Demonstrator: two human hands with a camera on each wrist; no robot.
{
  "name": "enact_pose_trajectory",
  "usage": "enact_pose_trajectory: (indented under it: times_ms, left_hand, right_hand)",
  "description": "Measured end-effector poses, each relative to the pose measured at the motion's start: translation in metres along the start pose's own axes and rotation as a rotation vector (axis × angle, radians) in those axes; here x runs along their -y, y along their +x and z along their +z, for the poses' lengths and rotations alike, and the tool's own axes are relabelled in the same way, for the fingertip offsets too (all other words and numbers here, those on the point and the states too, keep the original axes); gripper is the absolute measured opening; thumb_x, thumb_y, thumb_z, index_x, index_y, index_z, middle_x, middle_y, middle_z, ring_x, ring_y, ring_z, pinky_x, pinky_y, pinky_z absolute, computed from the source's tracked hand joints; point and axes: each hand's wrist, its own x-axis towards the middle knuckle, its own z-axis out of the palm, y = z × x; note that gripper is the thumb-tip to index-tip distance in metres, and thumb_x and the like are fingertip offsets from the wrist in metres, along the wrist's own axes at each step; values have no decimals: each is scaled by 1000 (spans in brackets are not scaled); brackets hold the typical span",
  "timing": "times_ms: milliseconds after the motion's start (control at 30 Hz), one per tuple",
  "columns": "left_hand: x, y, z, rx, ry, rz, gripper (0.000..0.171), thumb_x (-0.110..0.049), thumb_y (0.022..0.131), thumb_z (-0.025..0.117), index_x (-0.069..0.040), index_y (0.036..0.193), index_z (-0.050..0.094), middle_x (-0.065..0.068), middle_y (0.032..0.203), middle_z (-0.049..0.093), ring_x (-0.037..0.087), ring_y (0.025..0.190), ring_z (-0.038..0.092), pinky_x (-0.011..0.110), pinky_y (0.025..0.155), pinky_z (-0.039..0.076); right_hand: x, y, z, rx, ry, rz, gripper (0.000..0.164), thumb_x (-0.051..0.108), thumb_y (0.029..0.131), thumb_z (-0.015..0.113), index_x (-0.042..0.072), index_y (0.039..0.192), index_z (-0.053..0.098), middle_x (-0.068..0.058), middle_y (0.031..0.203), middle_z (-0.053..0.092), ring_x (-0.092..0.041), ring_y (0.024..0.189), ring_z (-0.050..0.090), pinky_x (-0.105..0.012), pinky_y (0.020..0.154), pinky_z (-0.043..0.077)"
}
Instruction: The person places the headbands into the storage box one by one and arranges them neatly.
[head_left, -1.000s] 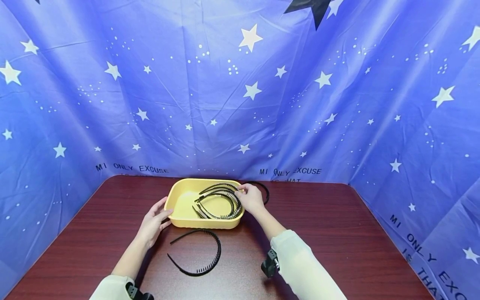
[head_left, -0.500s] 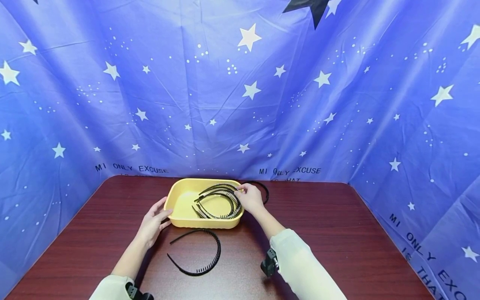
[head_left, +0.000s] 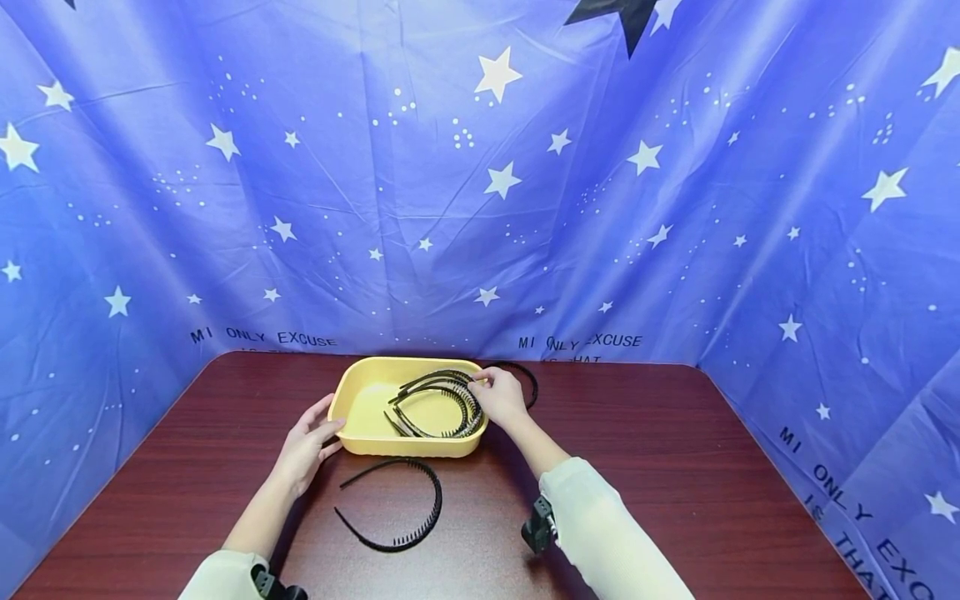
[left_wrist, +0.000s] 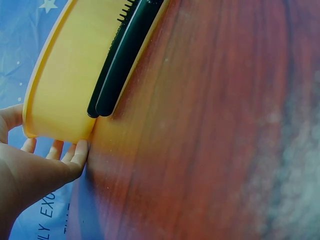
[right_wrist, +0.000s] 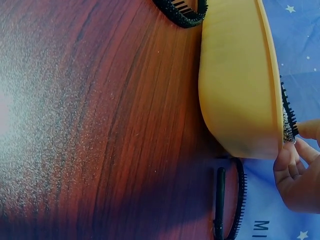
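Note:
A yellow plastic bin [head_left: 408,448] stands toward the far edge of the table. My left hand [head_left: 303,446] grips its left end, thumb at the rim and fingers against the outside wall. Several black toothed headbands [head_left: 476,417] lie overlapped in the bin's right half, their open ends pointing left. At the right rim, the thumb and fingers of my right hand [head_left: 501,398] pinch a headband. In the right wrist view, a sparkly, toothed part of a headband [right_wrist: 287,125] shows between these fingers and the rim.
One black headband [head_left: 437,500] lies on the dark red wooden table [head_left: 645,483] in front of the bin. Another headband [head_left: 535,387] lies behind my right hand, just right of the bin. A blue star-print cloth [head_left: 420,192] hangs around the table's back and sides.
The uppermost headband in the bin has shifted slightly toward the front, closer to the others. Both hands and the bin have stayed in place.

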Motion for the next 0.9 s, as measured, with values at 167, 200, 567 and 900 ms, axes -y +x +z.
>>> enact_pose_trajectory:
  times_ms: [167, 200, 567, 900]
  left_hand:
    - [-1, -1, 0, 0, 1, -1, 65, -13, 95, 52, -13, 150, 18, -5, 111, 47, -3, 94, 55, 20, 81, 48]
    - [-1, -2, 0, 0, 2, -1, 65, -13, 95, 52, -13, 150, 19, -5, 111, 47, -3, 94, 55, 20, 81, 48]
    - [-2, -1, 1, -3, -3, 0, 64, -12, 93, 52, -13, 149, 21, -1, 115, 47, 1, 97, 56, 21, 81, 49]
    - [0, -1, 1, 5, -28, 12, 65, -11, 92, 55, -11, 148, 23, -2, 112, 50, 3, 96, 58, 22, 80, 50]
  right_hand:
    - [0, 0, 0, 0, -4, -4, 19, 18, 85, 66, 7, 100, 70, 2, 70, 52, -10, 61, 47, -22, 58, 38]
    - [0, 0, 0, -1, -4, -3, 19, 18, 85, 66, 7, 100, 70, 2, 70, 52, -10, 61, 46, -22, 58, 38]
    - [1, -1, 1, -24, 9, -5, 19, 17, 83, 67, 6, 97, 71, -1, 72, 57, -10, 63, 49, -22, 59, 40]
    - [-2, 1, -1, -63, -2, -12, 18, 23, 79, 72, 9, 90, 74, -5, 78, 69, -12, 68, 59, -24, 62, 46]
